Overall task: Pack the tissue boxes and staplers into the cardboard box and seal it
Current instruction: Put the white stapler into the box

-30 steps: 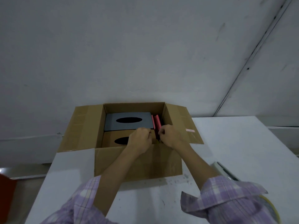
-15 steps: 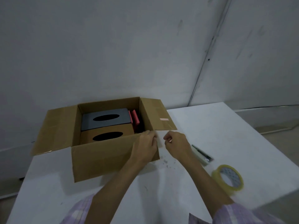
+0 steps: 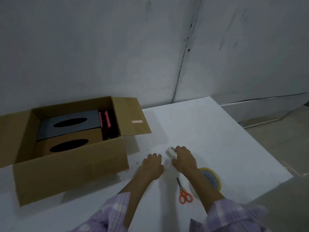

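White surface carrying everything. Cardboard box at its left, flaps folded out, not yet sealed. Inside: grey tissue box at the back, brown tissue box touching it in front, red staplers standing on edge in the narrow slot along the right wall.

Just right of the box, left hand resting knuckles-up on the surface, fingers relaxed, holding nothing. Beside it, right hand curled over a small white item, gripping it from above. Probably one more stapler, though too blurred to say for sure. Tape roll and orange-handled scissors lying near the right wrist, untouched.

Step in hand, as judged: lifting the white item and packing it.
- Take a firm hold round its long sides before lifting.
- Carry over the near wall rather than across the right flap.
- Turn on edge to match the red staplers and slide down beside them, steadying the box wall with the left hand.
- Keep below the rim so the flaps can close flat for taping.

Writing: only a small white patterned strip on the right flap, unreadable. No brand visible elsewhere.
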